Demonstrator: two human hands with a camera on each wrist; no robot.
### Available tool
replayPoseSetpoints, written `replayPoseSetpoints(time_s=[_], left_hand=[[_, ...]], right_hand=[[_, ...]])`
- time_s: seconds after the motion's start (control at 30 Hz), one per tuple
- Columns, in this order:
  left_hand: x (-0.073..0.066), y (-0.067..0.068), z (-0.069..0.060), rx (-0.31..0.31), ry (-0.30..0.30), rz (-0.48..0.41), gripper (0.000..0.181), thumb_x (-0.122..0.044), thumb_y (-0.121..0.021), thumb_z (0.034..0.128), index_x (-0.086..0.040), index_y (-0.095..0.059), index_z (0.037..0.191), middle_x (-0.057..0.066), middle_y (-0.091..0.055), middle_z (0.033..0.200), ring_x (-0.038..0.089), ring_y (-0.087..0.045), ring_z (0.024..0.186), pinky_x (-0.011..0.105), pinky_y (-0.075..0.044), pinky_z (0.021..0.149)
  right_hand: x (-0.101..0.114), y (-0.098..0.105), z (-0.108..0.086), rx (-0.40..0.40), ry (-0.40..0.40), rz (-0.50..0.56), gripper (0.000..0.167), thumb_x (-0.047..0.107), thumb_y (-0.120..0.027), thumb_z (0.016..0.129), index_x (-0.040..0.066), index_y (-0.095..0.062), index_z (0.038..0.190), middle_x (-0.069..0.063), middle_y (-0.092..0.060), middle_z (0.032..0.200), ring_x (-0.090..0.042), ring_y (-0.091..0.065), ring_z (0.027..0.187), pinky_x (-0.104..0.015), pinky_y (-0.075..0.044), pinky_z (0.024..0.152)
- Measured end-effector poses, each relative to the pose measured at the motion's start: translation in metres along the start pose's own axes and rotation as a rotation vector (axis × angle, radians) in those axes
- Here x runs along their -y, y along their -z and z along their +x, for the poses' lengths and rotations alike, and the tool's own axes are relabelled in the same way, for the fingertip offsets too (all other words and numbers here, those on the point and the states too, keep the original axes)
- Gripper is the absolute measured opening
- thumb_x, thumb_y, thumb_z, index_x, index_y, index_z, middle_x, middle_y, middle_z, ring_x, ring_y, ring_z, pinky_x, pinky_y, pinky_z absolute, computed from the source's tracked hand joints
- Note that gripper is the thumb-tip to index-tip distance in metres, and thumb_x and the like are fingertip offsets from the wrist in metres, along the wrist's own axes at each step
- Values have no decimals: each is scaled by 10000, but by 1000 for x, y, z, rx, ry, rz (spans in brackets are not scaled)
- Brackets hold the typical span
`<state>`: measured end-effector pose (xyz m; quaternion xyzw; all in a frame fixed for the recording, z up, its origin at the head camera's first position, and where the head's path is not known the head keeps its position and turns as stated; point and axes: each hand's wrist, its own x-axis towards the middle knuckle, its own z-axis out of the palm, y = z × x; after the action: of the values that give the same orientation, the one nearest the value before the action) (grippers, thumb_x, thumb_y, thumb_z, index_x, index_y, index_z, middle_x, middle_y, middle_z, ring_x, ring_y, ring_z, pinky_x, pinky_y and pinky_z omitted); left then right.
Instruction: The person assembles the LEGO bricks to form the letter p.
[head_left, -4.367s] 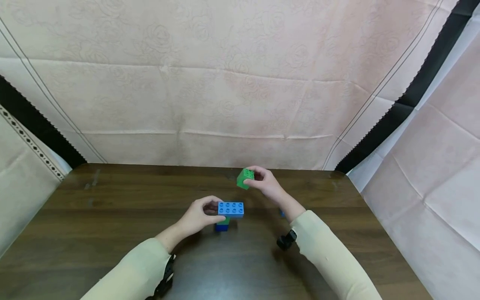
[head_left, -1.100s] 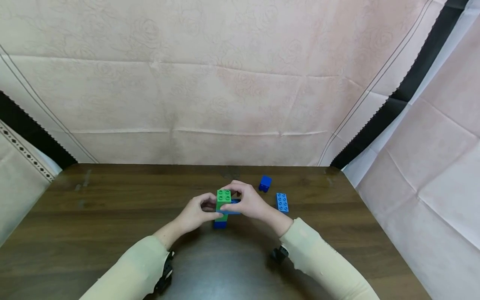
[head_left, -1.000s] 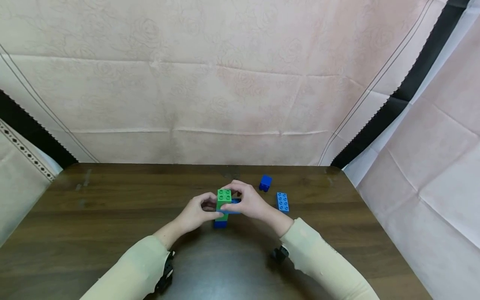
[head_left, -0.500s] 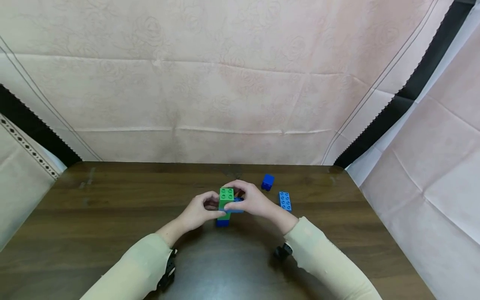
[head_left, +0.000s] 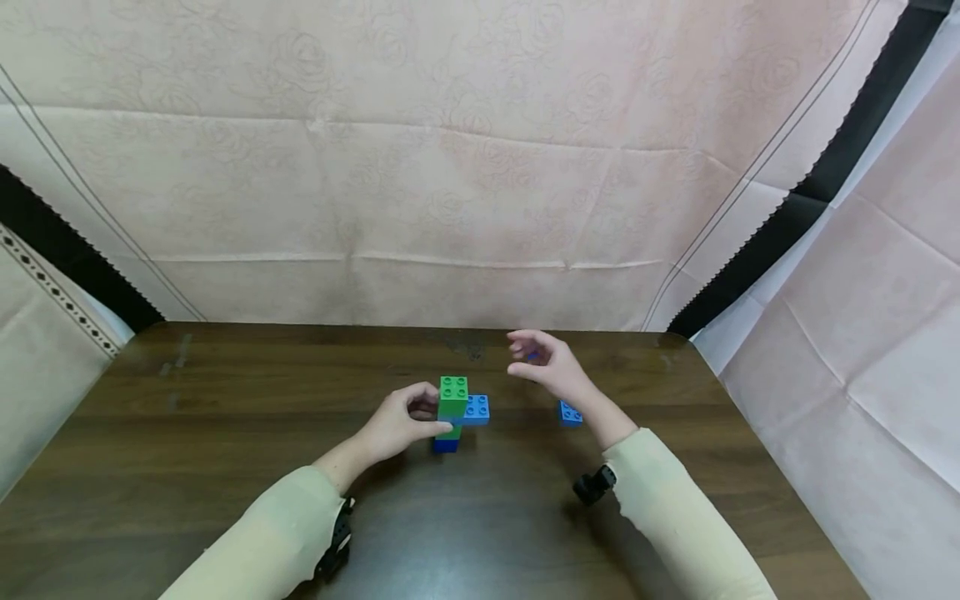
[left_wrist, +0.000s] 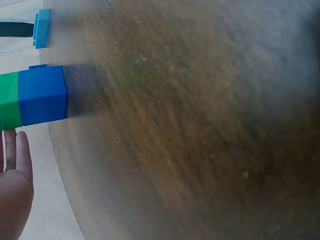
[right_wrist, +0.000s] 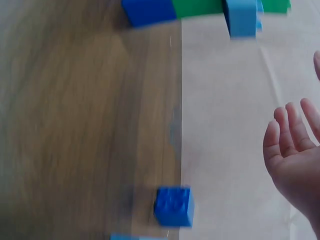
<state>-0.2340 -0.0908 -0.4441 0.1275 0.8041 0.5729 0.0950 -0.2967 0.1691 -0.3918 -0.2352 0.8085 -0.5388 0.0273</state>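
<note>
A stack stands on the table: dark blue brick (head_left: 446, 446) at the bottom, a green one above it, a long light blue brick (head_left: 477, 408) jutting right, and a green brick (head_left: 453, 395) on top. My left hand (head_left: 392, 427) grips the stack's left side between thumb and fingers. My right hand (head_left: 553, 367) is apart from the stack, fingers spread and holding nothing, over a dark blue brick (head_left: 532, 356) mostly hidden by it. In the right wrist view that blue brick (right_wrist: 173, 206) sits apart from the right hand (right_wrist: 295, 150).
A light blue brick (head_left: 570, 413) lies beside the right forearm, partly covered by it. The brown wooden table (head_left: 262, 392) ends at a far edge, with pale patterned cloth (head_left: 450, 167) behind it.
My right hand has let go of the stack and moved right and away, towards the loose dark blue brick. The left hand has stayed on the stack.
</note>
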Motion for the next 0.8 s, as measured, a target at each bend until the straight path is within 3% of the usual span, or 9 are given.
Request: replayPoseSetpoints(time_s=[0.07,0.3,0.47,0.8], left_hand=[[0,0,0,0,2,1,309,-203,-738,804,-75,-591,1043,64,-633,1034,156,-589,952,342,-509,880],[2,1,0,-2,6,3,307,-204,-737,806,-74,-591,1042,63,-633,1038,155,-590,960,346,-508,888],[1,0,1,-4,9,4,316,-205,-740,802,-75,-588,1047,60,-632,1046,155,-590,962,348,-508,892],[1,-1,1,-1,0,2,314,-202,-739,804,-75,-588,1048,64,-631,1054,157,-591,966,348,-508,892]], right_hand=[[-7,8,2,-29,-38,-3,422,33,-674,831,1,-546,1232,-140,-592,1085,-391,-545,1046,-249,-485,852],[-31,27,4,-111,-167,-58,428,128,-679,853,16,-543,1243,-189,-570,1174,-133,-565,965,-211,-478,833],[-43,31,3,-139,-260,-96,444,183,-673,865,31,-531,1257,-213,-534,1249,-255,-540,1054,-319,-478,875],[-64,35,8,-142,-326,-129,552,203,-663,875,10,-440,1341,-243,-454,1356,-356,-465,1214,-463,-409,1013]])
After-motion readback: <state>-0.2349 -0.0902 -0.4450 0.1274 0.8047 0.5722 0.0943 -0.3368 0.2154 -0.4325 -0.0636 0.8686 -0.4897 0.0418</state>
